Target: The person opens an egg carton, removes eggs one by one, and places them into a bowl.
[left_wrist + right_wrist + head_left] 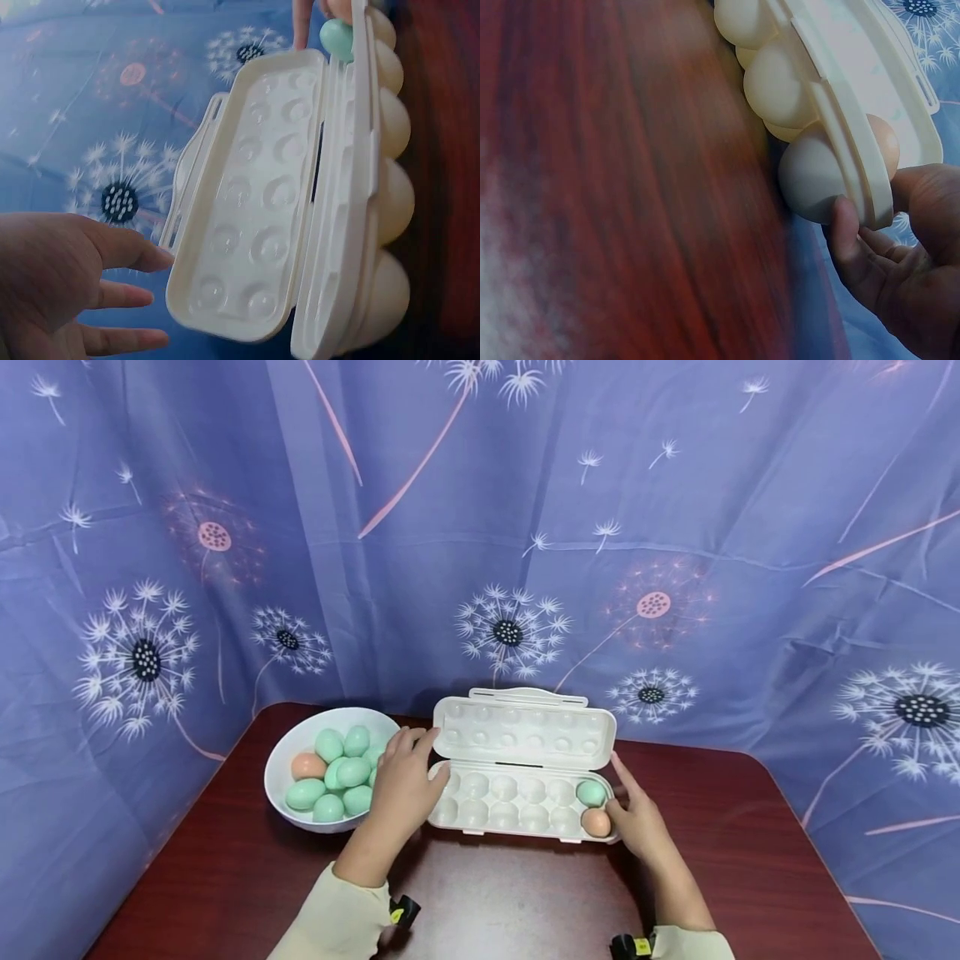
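Note:
A white plastic egg carton (pixel 504 815) lies on the table, its lid (pixel 525 727) raised toward the curtain. Its right end column holds a green egg (pixel 591 792) behind and a brown egg (pixel 597 822) in front; the other cups show bare. My right hand (pixel 641 822) grips the carton's right end, a finger (pixel 844 221) against the outside of the end cup and another over the rim. Around the carton's left end is my left hand (pixel 405 785), fingers spread and holding nothing. In the left wrist view its fingers (pixel 124 295) point toward the lid's edge.
To the left stands a white bowl (pixel 276 781) with several green eggs (pixel 352 772) and an orange-brown egg (pixel 308 767). The dark red wooden table (pixel 510 893) ends at a blue dandelion-print curtain (pixel 420 610). Each wrist wears a black camera strap.

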